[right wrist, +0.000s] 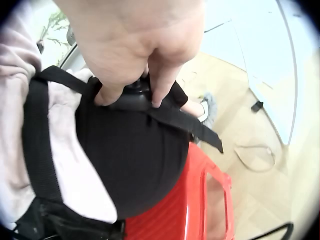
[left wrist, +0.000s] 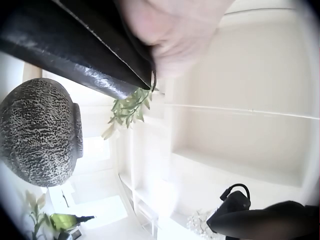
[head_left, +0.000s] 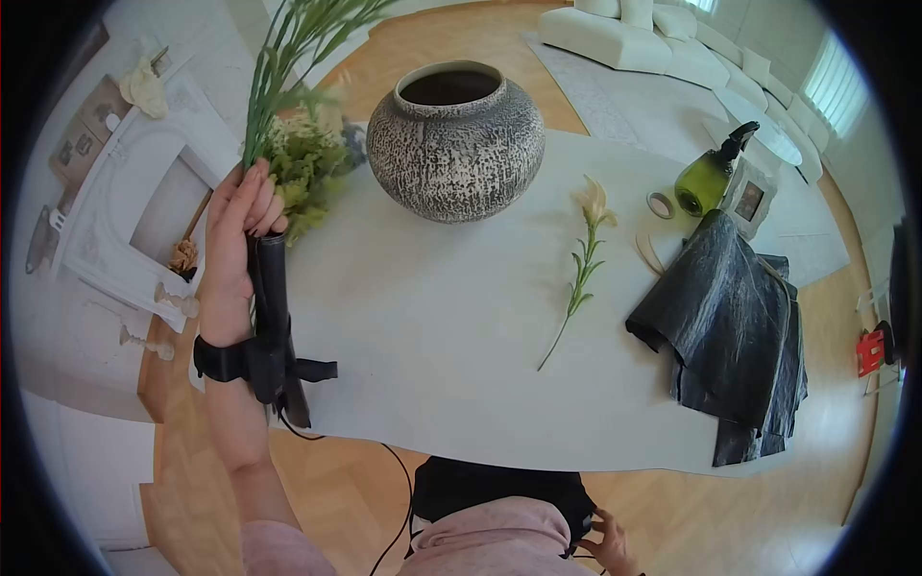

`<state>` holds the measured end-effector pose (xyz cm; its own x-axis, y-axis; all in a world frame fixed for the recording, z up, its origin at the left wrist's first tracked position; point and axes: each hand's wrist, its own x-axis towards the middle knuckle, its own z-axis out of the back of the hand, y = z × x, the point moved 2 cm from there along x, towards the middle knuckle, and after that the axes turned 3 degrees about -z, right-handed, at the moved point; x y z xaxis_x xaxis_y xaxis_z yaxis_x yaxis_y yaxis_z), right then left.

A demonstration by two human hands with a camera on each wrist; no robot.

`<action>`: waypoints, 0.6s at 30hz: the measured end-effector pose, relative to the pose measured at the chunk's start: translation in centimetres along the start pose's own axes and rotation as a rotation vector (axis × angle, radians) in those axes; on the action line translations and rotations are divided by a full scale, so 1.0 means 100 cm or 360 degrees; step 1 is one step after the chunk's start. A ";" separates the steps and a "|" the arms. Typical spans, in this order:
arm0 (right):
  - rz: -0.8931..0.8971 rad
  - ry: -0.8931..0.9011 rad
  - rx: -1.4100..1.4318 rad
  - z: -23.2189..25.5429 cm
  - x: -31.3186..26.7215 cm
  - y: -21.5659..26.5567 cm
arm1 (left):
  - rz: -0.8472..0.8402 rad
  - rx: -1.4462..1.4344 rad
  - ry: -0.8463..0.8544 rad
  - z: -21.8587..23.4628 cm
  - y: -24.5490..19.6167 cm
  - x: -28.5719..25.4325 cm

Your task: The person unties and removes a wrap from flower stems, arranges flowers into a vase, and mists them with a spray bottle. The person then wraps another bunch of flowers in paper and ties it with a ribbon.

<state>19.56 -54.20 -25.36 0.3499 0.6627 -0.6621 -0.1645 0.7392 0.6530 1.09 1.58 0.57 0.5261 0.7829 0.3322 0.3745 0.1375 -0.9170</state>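
Note:
My left hand (head_left: 245, 211) grips a bunch of long green stems (head_left: 274, 82) at the table's left side. Frilly green leaves (head_left: 307, 163) show just beyond its fingers. A black wrap (head_left: 271, 288) runs from under the hand along the forearm; in the left wrist view this wrap (left wrist: 75, 55) is glossy, with leaves and a pale bloom (left wrist: 109, 131) past its end. At the waist, my right hand (right wrist: 135, 40) pinches a black buckle-like piece (right wrist: 132, 101) on a strap, thumb and fingers at its two ends. The palm partly hides it.
A round textured vase (head_left: 456, 154) stands at the table's back. One cream flower (head_left: 594, 206) lies to its right. Farther right are a tape roll (head_left: 660, 204), a green spray bottle (head_left: 701, 187), a picture frame (head_left: 749, 197) and draped black sheets (head_left: 735, 326). A cable (head_left: 408, 480) hangs below the front edge.

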 end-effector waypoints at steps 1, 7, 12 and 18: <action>0.0224 -0.0197 -0.0196 0.005 -0.002 0.013 | -0.0021 0.0047 -0.0032 -0.012 -0.004 -0.002; 0.0560 -0.0444 -0.1022 0.062 -0.011 0.096 | -0.0073 0.0203 -0.0102 -0.078 -0.003 -0.022; 0.0879 0.0068 -0.0461 0.090 0.015 0.206 | 0.0094 0.0031 0.0310 -0.138 -0.005 -0.027; 0.1342 0.0300 -0.0381 0.096 0.057 0.289 | 0.0149 -0.0078 0.0498 -0.149 0.018 -0.017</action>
<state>25.66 -30.18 -6.70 -0.1278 0.9900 -0.0600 -0.4937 -0.0111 0.8696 12.26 -8.57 1.69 0.7663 0.5650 0.3058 0.3456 0.0386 -0.9376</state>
